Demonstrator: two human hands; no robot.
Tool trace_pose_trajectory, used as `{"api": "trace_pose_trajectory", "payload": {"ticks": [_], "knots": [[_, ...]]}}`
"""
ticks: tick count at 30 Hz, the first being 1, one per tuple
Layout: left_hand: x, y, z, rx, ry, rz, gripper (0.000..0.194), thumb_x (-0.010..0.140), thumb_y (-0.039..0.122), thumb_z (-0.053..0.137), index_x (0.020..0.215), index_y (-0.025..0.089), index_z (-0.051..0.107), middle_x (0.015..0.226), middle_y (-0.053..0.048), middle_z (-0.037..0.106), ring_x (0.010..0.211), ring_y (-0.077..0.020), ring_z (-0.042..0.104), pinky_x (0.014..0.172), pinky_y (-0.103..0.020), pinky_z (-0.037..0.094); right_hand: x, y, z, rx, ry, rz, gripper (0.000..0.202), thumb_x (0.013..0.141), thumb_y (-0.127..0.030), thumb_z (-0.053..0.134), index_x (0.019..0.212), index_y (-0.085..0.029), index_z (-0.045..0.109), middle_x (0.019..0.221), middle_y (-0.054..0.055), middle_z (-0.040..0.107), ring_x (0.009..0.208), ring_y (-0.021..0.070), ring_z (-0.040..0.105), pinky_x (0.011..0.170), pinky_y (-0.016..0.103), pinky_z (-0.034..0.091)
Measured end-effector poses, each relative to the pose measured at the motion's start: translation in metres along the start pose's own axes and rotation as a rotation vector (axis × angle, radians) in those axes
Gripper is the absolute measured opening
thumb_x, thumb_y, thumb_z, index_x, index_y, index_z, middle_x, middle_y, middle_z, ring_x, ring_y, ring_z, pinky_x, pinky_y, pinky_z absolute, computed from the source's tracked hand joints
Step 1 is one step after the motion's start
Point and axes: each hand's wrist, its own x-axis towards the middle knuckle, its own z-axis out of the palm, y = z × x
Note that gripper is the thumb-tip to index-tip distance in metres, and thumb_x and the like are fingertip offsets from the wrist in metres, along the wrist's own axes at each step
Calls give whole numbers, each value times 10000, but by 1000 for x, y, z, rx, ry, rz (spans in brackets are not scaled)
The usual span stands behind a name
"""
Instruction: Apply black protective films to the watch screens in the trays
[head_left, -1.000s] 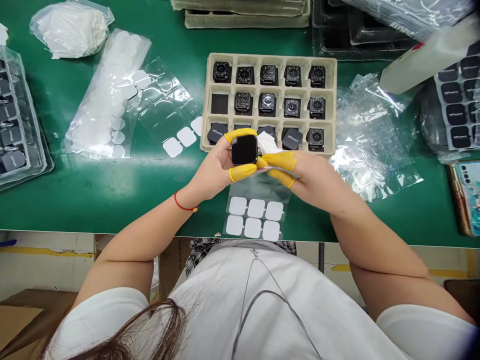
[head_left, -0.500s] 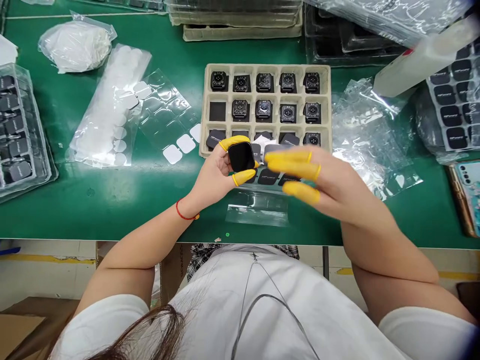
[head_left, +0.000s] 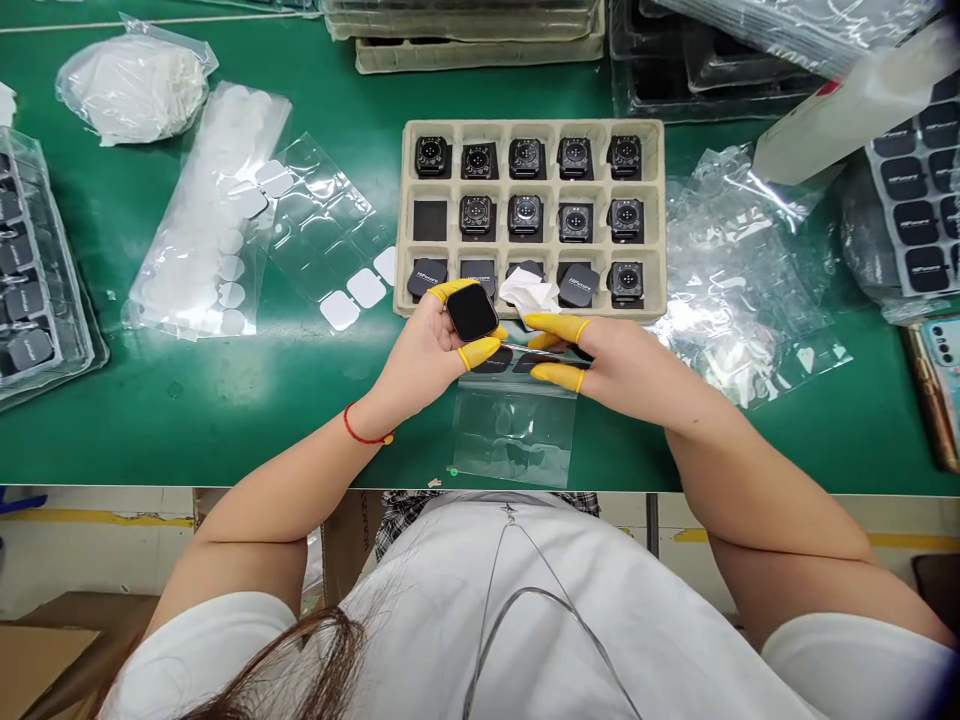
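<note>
Green surface (head_left: 187, 430) carries the items below. At far left, a see-through tray (head_left: 66, 265) holds dark square pieces. Next come a bag of white material (head_left: 131, 90), a long bag of white stickers (head_left: 202, 220) and a see-through sheet (head_left: 322, 215).

Left hand (head_left: 416, 355), with yellow finger covers: thumb and fingers pinch a watch (head_left: 471, 312) by its edges, dark screen up. The watch is at the near-left edge of a compartment tray (head_left: 501, 127), in front of it in view. Support the watch by its rim only; leave the screen untouched and the wrist steady.

Black stickers (head_left: 495, 361) show, partly hidden, between the hands, and a see-through film (head_left: 514, 440) lies nearer the person. A crumpled white tissue (head_left: 529, 291) is at the tray's near edge.

Right hand (head_left: 626, 365), also with finger covers: thumb and fingers pinch a thin piece (head_left: 538, 350), seen edge-on; its exact kind cannot be told. Handle the piece by its border, with light pressure, to limit bending and smudges.

Further right are crumpled plastic bags (head_left: 750, 290), a bottle (head_left: 832, 125) and, at the edge, a phone (head_left: 943, 370).
</note>
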Motion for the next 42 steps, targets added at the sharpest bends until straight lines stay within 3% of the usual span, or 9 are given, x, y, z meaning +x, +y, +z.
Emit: {"api": "trace_pose_trajectory", "payload": {"ticks": [6,10,16,20,23,33,35,39,42], "knots": [[-7,4,-1,100,-41,127,621,738,386,792,1254,256,472,1124,-63,632,1023,-245,681,877,-386,581,1,2,-12,443,-293,78,305,905,-476,562,1004,-219,693,726,-17,707,551,126,590,500,240,440],[-14,7,3,137,-100,195,633,729,399,794,1263,262,481,1141,-63,626,1069,-265,668,891,-393,582,4,5,-11,652,-365,119,382,909,-528,540,1010,-194,695,787,0,702,626,129,613,546,238,468],[-7,6,-1,111,17,217,707,722,473,786,1303,288,430,1180,-64,585,1109,-274,649,950,-440,553,4,15,-11,742,-76,175,391,803,-451,702,1118,-219,715,1060,56,723,869,193,667,728,318,543],[1,7,-10,94,65,222,730,721,501,783,1321,298,420,1133,-56,584,1175,-306,620,1002,-489,512,6,19,-12,752,243,274,237,727,-317,753,939,-211,746,931,45,733,789,186,669,705,353,566],[3,8,-13,79,67,200,713,724,510,779,1312,300,433,1148,-58,585,1192,-314,614,1003,-492,513,7,18,-11,732,387,267,133,712,-278,748,830,-217,738,849,30,726,760,182,663,688,358,571],[0,8,-9,78,62,172,706,741,473,778,1314,278,415,1093,-57,649,1073,-271,686,971,-455,547,4,21,-12,692,379,289,124,742,-263,716,853,-210,730,788,20,696,597,145,593,498,308,493],[1,9,-9,68,54,147,698,738,462,784,1304,273,421,1098,-62,658,1076,-263,686,976,-440,549,4,20,-12,662,429,240,91,761,-280,704,829,-223,722,807,23,694,669,177,624,579,362,539],[4,10,-11,28,39,67,636,742,428,788,1248,243,450,1095,-69,660,1080,-258,681,963,-427,556,-1,20,-16,535,501,63,107,798,-368,714,779,-264,699,926,48,690,1074,290,622,880,511,529],[4,8,-11,27,33,12,589,733,375,798,1204,228,476,1005,-43,660,987,-235,697,891,-400,586,-5,22,-23,659,586,-62,188,791,-418,736,724,-262,657,919,56,679,1117,272,603,992,500,481]]}}
